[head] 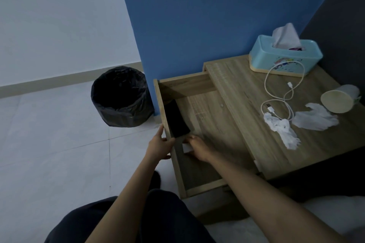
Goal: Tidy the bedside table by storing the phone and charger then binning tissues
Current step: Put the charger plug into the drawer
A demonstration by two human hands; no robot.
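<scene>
The left hand (160, 145) grips the drawer (187, 85) to keep it steady; the right hand (198, 148) pinches the phone (176, 119), laying it inside.

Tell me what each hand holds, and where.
Left hand grips the drawer by its front edge. Right hand touches the phone at its near end; grip unclear.

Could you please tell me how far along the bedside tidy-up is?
Done: the drawer is pulled open. In hand: the phone is inside it, the right hand at its near end, the left hand gripping the drawer front. Left: the charger cable and two crumpled tissues lie on the tabletop; the bin stands nearby.
</scene>
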